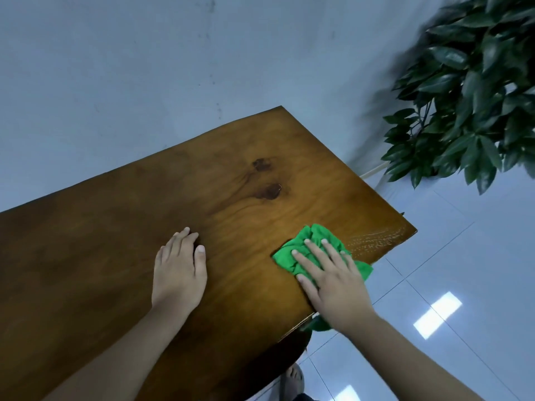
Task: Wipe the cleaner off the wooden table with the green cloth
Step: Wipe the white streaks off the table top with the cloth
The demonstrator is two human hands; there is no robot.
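- Pressing down on the green cloth [315, 250], the right hand [333, 282] lies flat with its fingers [311, 257] spread out on top of it.
- The cloth is bunched up and sits on the wooden bench [144, 227], close to the right front corner.
- Part of the cloth sticks out past the hand on the far side, and a bit hangs over the near edge of the bench, below the wrist.
- Just beside the cloth, toward the corner, there is a patch of small white streaks and dots of cleaner [376, 238] on the wood.
- The left hand [179, 270] rests flat on the bare wood, palm down, with its fingers close together and the thumb a little apart. It holds nothing.
- The two hands are apart, with bare wood between them.
- Two dark knots [266, 178] show in the wood, farther back than the hands.
- The bench stands against a plain pale wall [144, 68].
- A plant [469, 96] with dark green leaves stands in the corner, past the right end of the bench. It looks a bit blurry.
- The floor [463, 256] is made of shiny pale tiles, and bright spots of light shine on it.
- A foot [293, 377] shows on the floor under the near edge of the bench.
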